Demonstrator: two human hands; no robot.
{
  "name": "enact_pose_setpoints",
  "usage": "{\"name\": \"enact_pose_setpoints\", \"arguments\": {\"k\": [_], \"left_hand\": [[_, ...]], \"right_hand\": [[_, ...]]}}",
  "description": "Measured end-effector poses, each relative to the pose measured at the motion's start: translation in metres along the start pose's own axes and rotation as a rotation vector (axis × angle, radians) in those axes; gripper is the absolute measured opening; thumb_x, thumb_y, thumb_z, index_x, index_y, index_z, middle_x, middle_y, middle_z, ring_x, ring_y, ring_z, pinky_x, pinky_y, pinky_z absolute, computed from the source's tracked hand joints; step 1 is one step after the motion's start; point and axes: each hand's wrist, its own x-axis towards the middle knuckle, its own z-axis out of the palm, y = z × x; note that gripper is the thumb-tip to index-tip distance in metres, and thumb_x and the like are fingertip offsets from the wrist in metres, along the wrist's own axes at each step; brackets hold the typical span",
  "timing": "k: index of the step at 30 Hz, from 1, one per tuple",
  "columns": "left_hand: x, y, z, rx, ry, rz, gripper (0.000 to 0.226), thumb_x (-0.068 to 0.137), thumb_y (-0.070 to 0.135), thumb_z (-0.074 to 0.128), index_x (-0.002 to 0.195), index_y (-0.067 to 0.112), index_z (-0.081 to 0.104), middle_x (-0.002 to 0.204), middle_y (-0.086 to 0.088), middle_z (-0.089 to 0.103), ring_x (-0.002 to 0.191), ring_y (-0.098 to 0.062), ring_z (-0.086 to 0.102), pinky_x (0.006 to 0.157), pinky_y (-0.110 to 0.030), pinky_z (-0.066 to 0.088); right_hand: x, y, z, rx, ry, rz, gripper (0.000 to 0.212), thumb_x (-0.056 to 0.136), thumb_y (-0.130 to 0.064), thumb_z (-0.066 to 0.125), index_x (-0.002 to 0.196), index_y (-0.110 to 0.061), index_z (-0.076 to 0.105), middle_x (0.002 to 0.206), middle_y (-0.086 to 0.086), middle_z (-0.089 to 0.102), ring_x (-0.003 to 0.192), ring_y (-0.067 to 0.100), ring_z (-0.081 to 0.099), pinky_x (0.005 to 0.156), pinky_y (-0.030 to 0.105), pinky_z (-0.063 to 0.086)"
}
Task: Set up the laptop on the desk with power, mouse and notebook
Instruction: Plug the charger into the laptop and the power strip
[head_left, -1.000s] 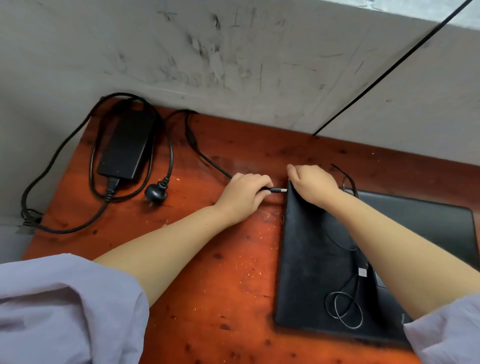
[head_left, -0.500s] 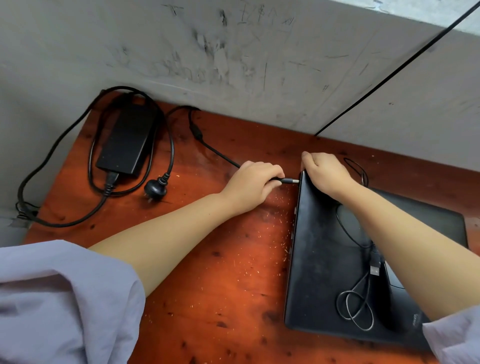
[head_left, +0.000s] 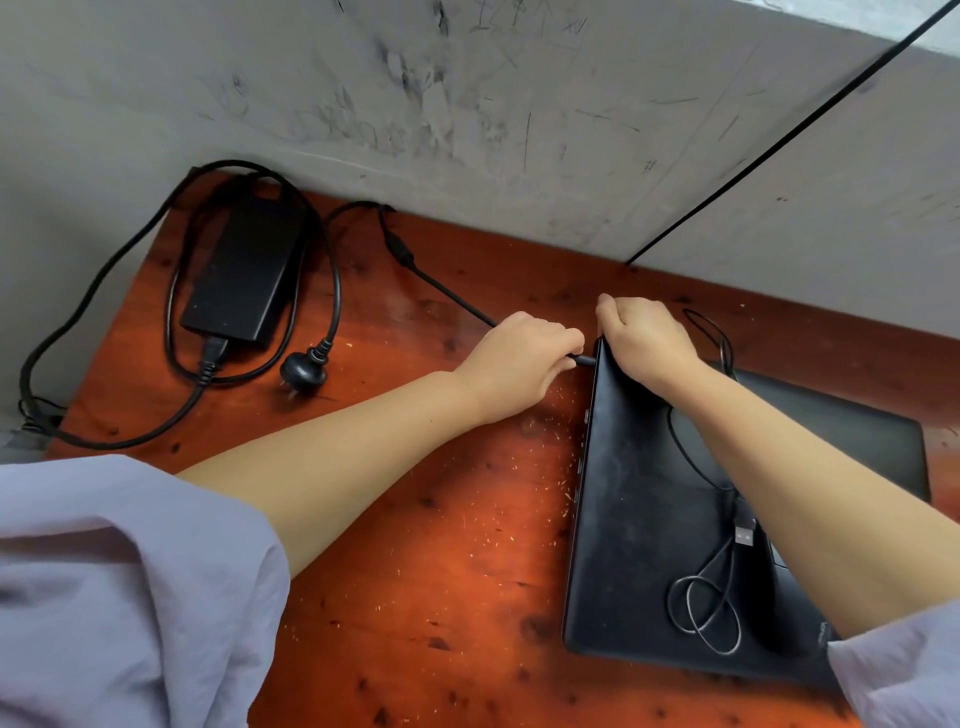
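A closed black laptop (head_left: 639, 519) lies on the right of the red-brown wooden desk (head_left: 415, 571). My right hand (head_left: 644, 338) grips its far left corner. My left hand (head_left: 519, 358) pinches the charger's plug (head_left: 584, 360), whose tip meets the laptop's left edge at that corner. The cable runs back left to the black power brick (head_left: 244, 275), ringed by its mains cord and wall plug (head_left: 304, 369). A black mouse (head_left: 774, 613) with a loose coiled USB cable (head_left: 711, 608) rests on the laptop lid, partly behind my right forearm. No notebook can be made out.
A scuffed grey wall (head_left: 467, 104) stands right behind the desk, with a thin black cable (head_left: 779, 145) running diagonally across it. The mains cord hangs over the desk's left edge (head_left: 67, 415). Another flat dark item (head_left: 857, 436) lies under the laptop's right side.
My left hand has carried the charger plug rightward until its tip touches the laptop's left edge. My right hand has kept its hold on the corner. The view has shifted.
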Motion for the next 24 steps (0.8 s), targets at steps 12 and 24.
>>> {"name": "enact_pose_setpoints", "arguments": {"k": [12, 24], "left_hand": [[-0.01, -0.014, 0.031, 0.109, -0.123, -0.125, 0.018, 0.092, 0.023, 0.049, 0.096, 0.007, 0.054, 0.098, -0.011, 0.063, 0.097, -0.032, 0.052, 0.082, -0.041, 0.04], [-0.015, 0.0, 0.041, 0.159, -0.09, -0.255, 0.019, 0.091, 0.019, 0.049, 0.104, 0.005, 0.053, 0.112, -0.015, 0.052, 0.105, -0.033, 0.047, 0.081, -0.042, 0.038]], "right_hand": [[-0.02, 0.012, 0.023, -0.151, 0.016, -0.202, 0.033, 0.096, -0.027, 0.04, 0.075, -0.008, 0.056, 0.082, 0.014, 0.062, 0.085, 0.033, 0.057, 0.061, 0.035, 0.037], [-0.046, 0.012, 0.03, -0.206, 0.074, -0.216, 0.027, 0.094, -0.012, 0.042, 0.112, -0.004, 0.06, 0.11, 0.016, 0.06, 0.1, 0.035, 0.054, 0.08, 0.043, 0.042]]}}
